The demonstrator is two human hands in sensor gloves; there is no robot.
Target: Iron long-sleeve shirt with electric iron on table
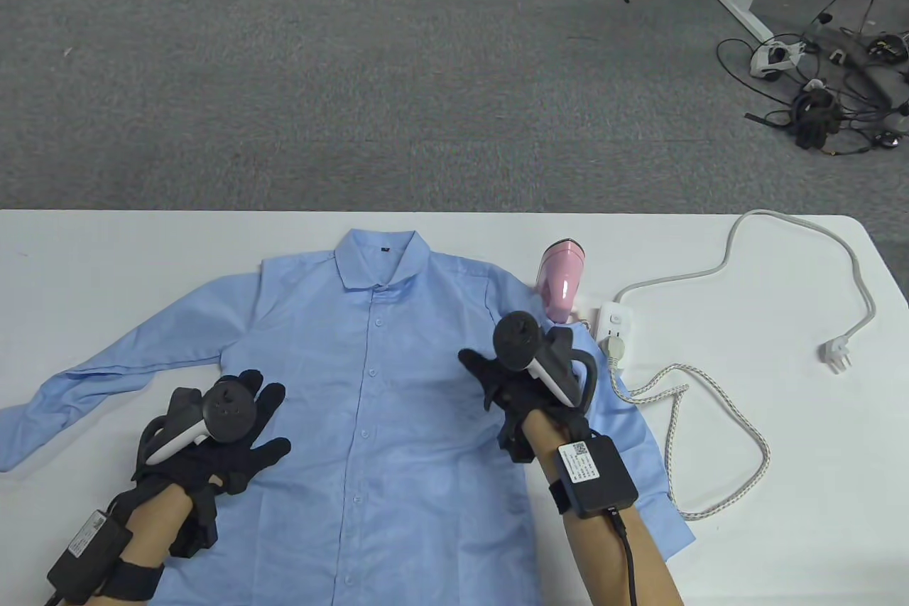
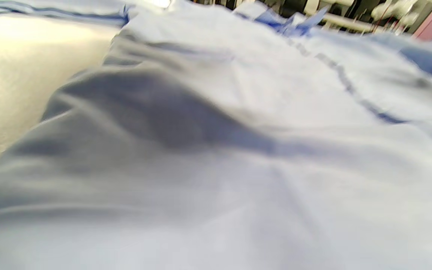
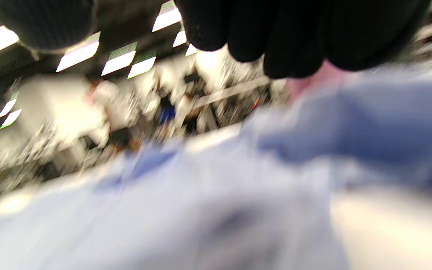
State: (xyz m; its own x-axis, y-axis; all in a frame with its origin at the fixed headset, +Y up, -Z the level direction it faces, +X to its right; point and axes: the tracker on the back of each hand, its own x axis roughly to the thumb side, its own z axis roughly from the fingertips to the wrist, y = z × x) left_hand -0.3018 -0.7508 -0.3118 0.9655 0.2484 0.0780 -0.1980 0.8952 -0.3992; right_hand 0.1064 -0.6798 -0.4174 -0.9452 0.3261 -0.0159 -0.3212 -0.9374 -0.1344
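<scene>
Ironing has not begun, we judge: shirt (image 1: pixel 369 379) lies buttoned and face-up on the table (image 1: pixel 746 421), our left hand (image 1: pixel 227 435) flat on it, fingers spread. Right hand (image 1: pixel 508 379) hovers (grip unclear); the pink iron (image 1: pixel 561 279) stands untouched beside the collar.

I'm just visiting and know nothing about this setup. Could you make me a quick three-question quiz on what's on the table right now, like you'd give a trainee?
1. True or false: the light blue long-sleeve shirt lies front up, buttoned, collar toward the table's far edge.
2. Which hand rests with fingers spread flat on the shirt: (a) left hand, (b) right hand?
3. Fill in: the pink iron stands beside the white ____, near the shirt's shoulder.

Key
1. True.
2. (a); the right hand's fingers are too hidden to judge.
3. Power strip; a plug with a braided cord sits in it, while its own plug lies loose on the table.
</scene>
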